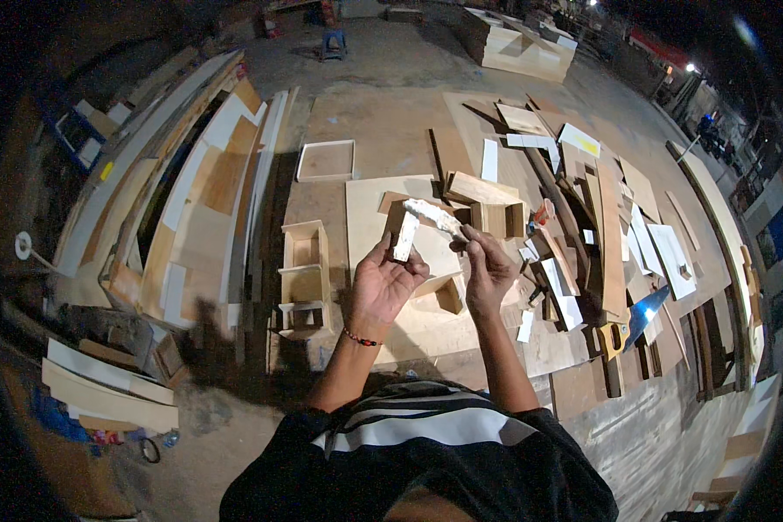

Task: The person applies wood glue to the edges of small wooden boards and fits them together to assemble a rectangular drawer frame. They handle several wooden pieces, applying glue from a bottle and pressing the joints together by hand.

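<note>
In front of my chest, my left hand [386,280] is closed on a small wood block [405,233] whose facing edge is coated white. My right hand [489,268] pinches the end of a thin piece thickly smeared with white paste [435,214]; its far end meets the top of the block, and its exact kind is hard to make out. Beneath both hands lies a pale plywood sheet [365,204]. A small open wooden box [448,296] rests on the sheet, partly hidden by my hands. Another wooden box [496,213] stands just beyond my right hand.
A three-compartment wooden box [324,252] stands left, below a shallow tray [353,162]. Wood and white offcuts [565,291] clutter the right, with a yellow-handled handsaw [639,324] among them. Long panels [204,187] lean at far left; a blue stool [333,45] stands at the back.
</note>
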Demonstrator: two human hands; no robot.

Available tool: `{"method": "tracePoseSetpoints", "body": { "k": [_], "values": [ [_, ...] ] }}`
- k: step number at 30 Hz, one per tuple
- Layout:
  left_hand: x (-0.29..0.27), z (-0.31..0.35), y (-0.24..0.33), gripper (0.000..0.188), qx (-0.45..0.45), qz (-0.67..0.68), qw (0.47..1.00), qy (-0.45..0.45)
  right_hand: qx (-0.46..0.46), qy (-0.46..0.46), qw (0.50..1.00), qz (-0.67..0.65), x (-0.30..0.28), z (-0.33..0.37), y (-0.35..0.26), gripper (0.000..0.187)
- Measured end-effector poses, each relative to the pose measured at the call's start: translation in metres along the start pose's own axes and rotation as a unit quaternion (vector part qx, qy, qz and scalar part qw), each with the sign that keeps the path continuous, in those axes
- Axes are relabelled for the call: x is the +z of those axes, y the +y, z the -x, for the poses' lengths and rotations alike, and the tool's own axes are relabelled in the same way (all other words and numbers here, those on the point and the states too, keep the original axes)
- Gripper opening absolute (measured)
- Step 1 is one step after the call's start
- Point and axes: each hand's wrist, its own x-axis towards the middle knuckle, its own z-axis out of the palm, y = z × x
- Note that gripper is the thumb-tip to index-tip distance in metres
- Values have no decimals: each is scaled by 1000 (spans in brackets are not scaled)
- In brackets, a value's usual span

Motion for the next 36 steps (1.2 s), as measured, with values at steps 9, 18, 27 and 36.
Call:
{"method": "tracePoseSetpoints", "body": {
  "k": [9,18,27,36],
  "values": [
    [4,1,6,21,51,-10,998,46,82,-63,994,-46,-10,39,-5,23],
    [13,1,-10,22,-38,33,999,-20,118,30,962,-245,-6,-4,1,26],
    [10,6,-1,23,-19,39,998,-37,127,-3,987,-96,-30,27,48,26],
    [4,1,-9,13,27,-53,998,-7,15,31,998,-52,-11,13,6,21]
  ]
}}
